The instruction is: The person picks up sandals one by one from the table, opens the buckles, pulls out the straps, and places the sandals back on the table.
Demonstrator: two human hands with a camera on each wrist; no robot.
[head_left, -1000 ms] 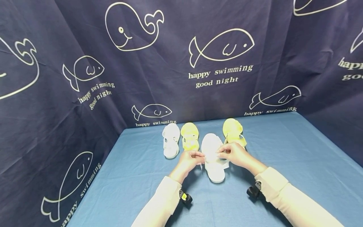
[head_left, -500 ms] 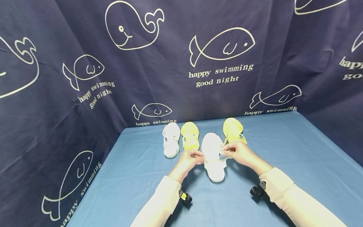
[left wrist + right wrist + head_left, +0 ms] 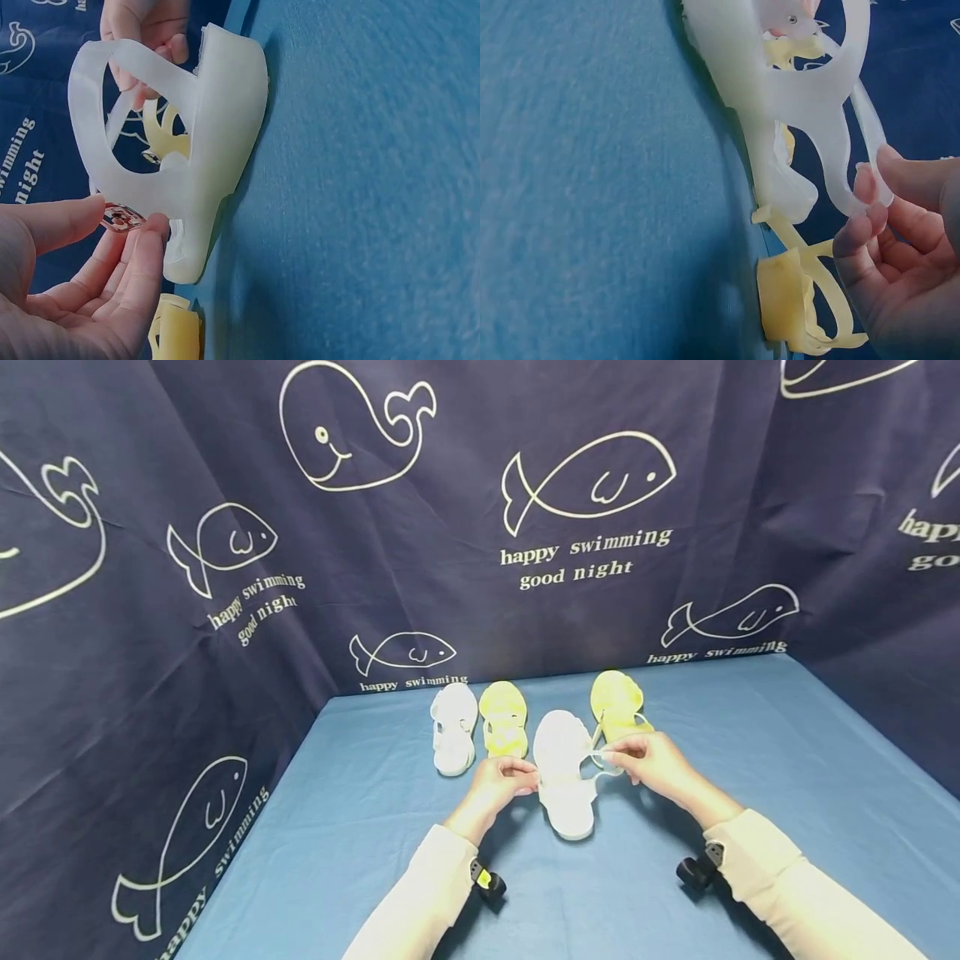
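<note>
A white sandal point(image 3: 567, 806) stands on the blue cloth in front of me, its toe end pointing toward me. My left hand point(image 3: 498, 787) pinches its side at a small metallic buckle point(image 3: 124, 217), between thumb and fingers in the left wrist view. On the other side, my right hand point(image 3: 654, 770) pinches the loose end of the sandal's thin ankle strap point(image 3: 870, 124) and holds it out to the right. The right wrist view shows the strap end between thumb and fingertips. Behind the right hand stands a yellow sandal point(image 3: 617, 697), partly covered.
Another white sandal point(image 3: 453, 727) and a yellow sandal point(image 3: 503, 718) stand side by side at the back left. The blue cloth point(image 3: 337, 827) covers the table. A dark curtain point(image 3: 465, 552) with fish drawings hangs behind and at both sides.
My right hand has moved right, away from the white sandal, drawing the strap outward with it. The left hand has stayed in place on the sandal's other side.
</note>
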